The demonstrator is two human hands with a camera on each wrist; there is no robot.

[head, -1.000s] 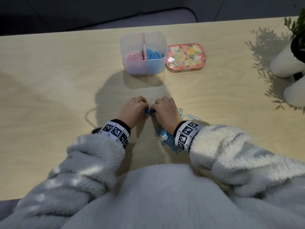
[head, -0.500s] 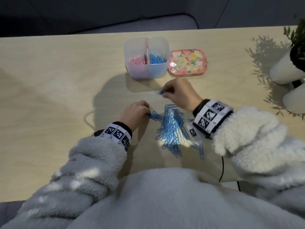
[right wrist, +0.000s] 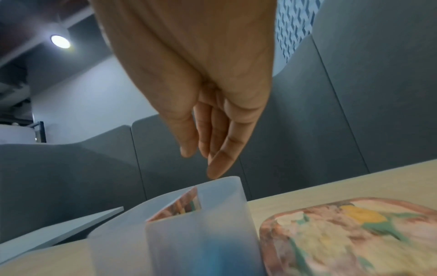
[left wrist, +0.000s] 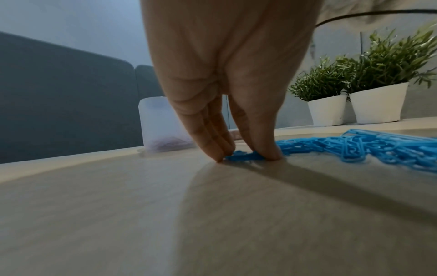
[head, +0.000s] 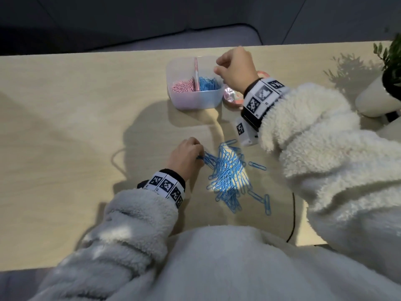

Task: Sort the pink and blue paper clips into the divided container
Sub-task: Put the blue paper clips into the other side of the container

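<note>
A: Since half a second ago the right hand (head: 236, 69) has travelled from the middle of the frame up to the divided container (head: 195, 101) at the upper centre, and it now hovers over the right-hand compartment.

B: Is its grip holding a clip?

A: In the right wrist view the fingers (right wrist: 222, 149) point down, loosely together, above the container's rim (right wrist: 220, 182); nothing shows between them. The grip looks relaxed and empty.

B: And the other hand?

A: The left hand (head: 186, 156) rests on the tabletop (head: 65, 137) at centre-left. In the left wrist view its thumb and fingertips (left wrist: 267, 149) pinch the left end of the blue paper clips (head: 230, 174), a tangled pile spread across the lower centre.

B: What is in the container?

A: Pink paper clips (head: 183, 86) in the left compartment, blue ones (head: 208, 83) in the right, split by 1 divider. A floral tin (right wrist: 350, 237) sits just beside it on the right, partly hidden by the wrist in the head view. 2 potted plants (left wrist: 359, 87) stand at the right edge.
</note>
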